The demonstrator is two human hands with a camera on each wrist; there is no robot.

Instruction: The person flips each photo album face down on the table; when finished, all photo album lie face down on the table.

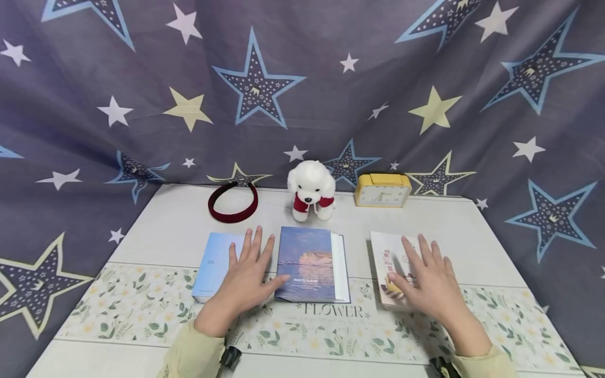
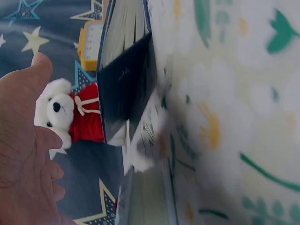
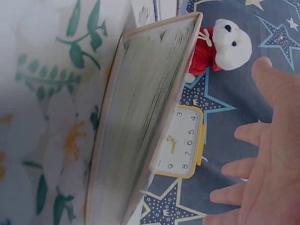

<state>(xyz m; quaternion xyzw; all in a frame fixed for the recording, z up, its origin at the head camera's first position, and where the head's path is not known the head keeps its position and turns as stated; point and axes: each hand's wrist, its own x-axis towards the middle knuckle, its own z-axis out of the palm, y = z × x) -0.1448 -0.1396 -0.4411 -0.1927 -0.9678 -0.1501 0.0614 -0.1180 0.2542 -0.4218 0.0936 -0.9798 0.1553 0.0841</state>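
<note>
My left hand is spread with straight fingers over the gap between a light blue book and a photo album. Its thumb overlaps the album's left edge in the head view. The album has a painted sea-and-cliff cover, and its page edges show in the left wrist view. On the other side, my right hand hovers with fingers extended over a thick white book with small pictures on its cover. In the right wrist view, that book's page block shows below the palm. Both hands hold nothing.
Along the back of the table are a dark red headband, a white plush dog in red clothing and a yellow clock. A floral strip crosses the table. Behind hangs a grey star-patterned curtain.
</note>
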